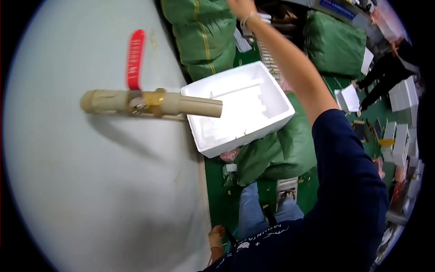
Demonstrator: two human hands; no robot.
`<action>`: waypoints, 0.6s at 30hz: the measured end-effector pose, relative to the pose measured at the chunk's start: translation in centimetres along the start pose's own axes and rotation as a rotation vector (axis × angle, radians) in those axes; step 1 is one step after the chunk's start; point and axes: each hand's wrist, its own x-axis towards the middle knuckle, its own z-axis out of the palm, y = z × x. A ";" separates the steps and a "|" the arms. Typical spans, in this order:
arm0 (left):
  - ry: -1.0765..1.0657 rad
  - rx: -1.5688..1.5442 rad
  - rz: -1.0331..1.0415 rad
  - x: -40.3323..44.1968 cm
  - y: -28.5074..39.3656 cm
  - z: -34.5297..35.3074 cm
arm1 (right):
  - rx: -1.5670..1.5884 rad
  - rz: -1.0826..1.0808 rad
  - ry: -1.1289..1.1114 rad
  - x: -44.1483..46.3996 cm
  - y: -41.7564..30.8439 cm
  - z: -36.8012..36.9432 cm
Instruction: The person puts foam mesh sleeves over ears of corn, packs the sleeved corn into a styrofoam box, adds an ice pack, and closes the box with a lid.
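Note:
My right arm reaches up past a white foam box (208,147). At the top edge of the view my right hand (242,8), with a band at its wrist, is partly cut off, and its fingers do not show. It is above the box, near a large green sack (192,38). Low in the view, beside the pale wall, my left hand (217,233) is small and apart from the box; how its fingers are set is unclear. The open foam box is tilted and leans over a green bag (290,154).
A beige pipe (170,103) with a red valve handle (134,61) juts from the pale wall (90,195) toward the box. Another green sack (333,43) lies at the back right. A person in dark clothes (380,75) stands at the right, near white foam pieces (348,98).

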 end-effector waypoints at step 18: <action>-0.185 1.371 0.390 -3.2 -1.5 0.5 | -0.309 -0.077 -0.969 -51.5 13.0 -1.4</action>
